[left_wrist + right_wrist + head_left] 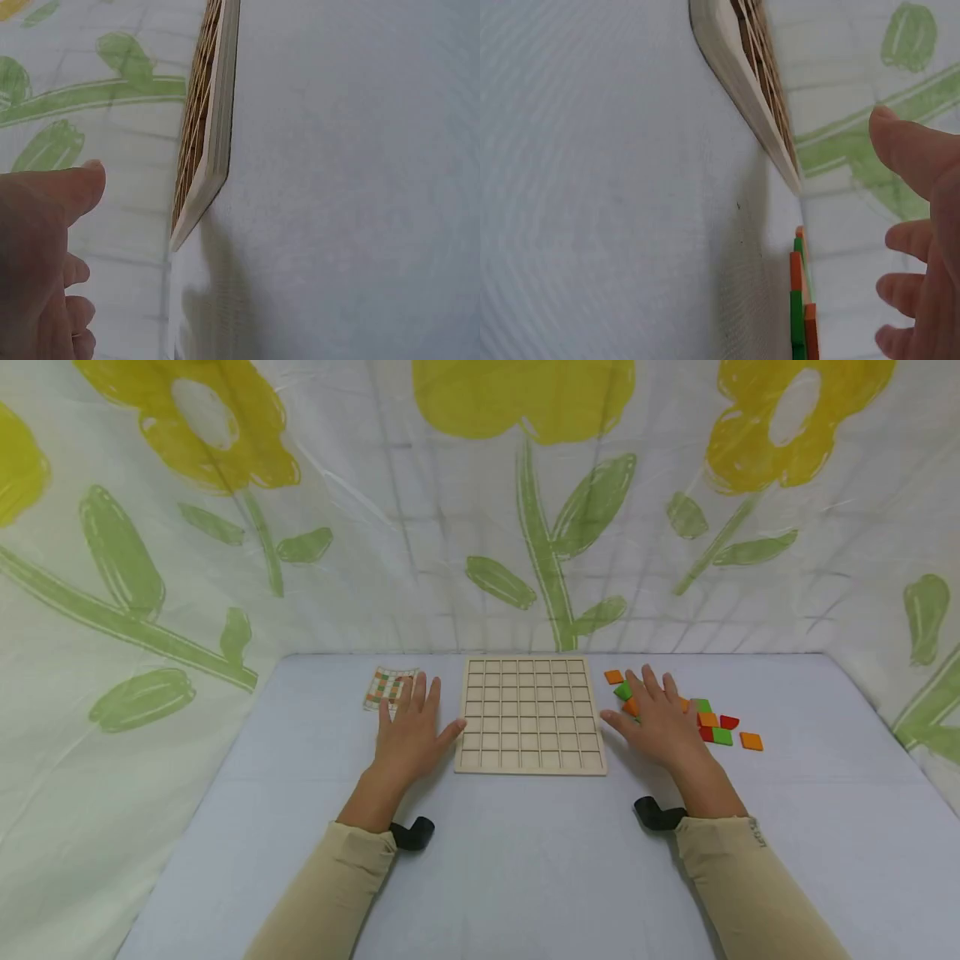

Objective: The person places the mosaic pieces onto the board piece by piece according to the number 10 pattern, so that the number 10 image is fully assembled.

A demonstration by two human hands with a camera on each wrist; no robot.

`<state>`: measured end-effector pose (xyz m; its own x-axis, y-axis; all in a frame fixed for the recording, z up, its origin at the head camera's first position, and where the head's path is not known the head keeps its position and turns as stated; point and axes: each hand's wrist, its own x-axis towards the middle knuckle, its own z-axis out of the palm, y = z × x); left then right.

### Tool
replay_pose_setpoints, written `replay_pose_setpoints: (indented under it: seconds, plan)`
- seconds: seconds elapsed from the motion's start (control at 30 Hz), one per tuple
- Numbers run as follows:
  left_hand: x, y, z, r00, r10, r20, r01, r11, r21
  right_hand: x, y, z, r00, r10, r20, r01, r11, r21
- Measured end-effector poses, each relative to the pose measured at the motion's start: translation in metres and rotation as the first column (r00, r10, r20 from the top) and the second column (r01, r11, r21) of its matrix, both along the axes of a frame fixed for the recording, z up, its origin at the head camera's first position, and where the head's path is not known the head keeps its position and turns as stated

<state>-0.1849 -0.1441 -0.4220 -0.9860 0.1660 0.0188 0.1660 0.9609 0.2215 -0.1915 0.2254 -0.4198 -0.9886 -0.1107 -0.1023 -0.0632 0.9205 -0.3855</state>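
Observation:
Between the two hands lies a pale wooden grid board, its square cells bare. My left hand is spread flat-fingered at the board's left side, thumb right at its edge and fingertips over a patterned card. In the left wrist view the board's corner shows beyond the thumb. On the right, my right hand hovers with spread fingers over a pile of flat coloured tiles, hiding part of it. The right wrist view shows tile edges below the fingers. Neither hand holds anything.
A white cloth covers the table. A lone orange tile lies at the pile's right end. Behind the table hangs a white curtain with yellow flowers. Each wrist bears a black camera mount, such as the left one.

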Motion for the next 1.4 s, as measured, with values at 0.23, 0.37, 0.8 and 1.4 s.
replay_pose_setpoints:
  seconds: [0.23,0.37,0.8,1.4]
  plan:
    - [-0.003,0.005,-0.007,0.979,-0.086,0.183,0.04,0.97,0.238,-0.004,0.004,-0.003,0.999,-0.004,0.048,0.009,0.995,-0.102]
    - [-0.004,0.003,-0.013,0.964,-0.143,0.224,0.063,0.942,0.331,-0.006,0.007,-0.007,0.995,-0.022,0.092,0.034,0.991,-0.127]
    - [-0.012,-0.01,-0.024,0.942,-0.221,0.252,0.098,0.9,0.424,-0.008,0.017,-0.011,0.998,0.01,0.059,-0.003,0.994,-0.112]
    - [-0.017,-0.022,-0.038,0.948,-0.257,0.187,0.137,0.86,0.491,-0.007,0.018,-0.017,0.996,0.087,-0.008,-0.088,0.994,-0.067]
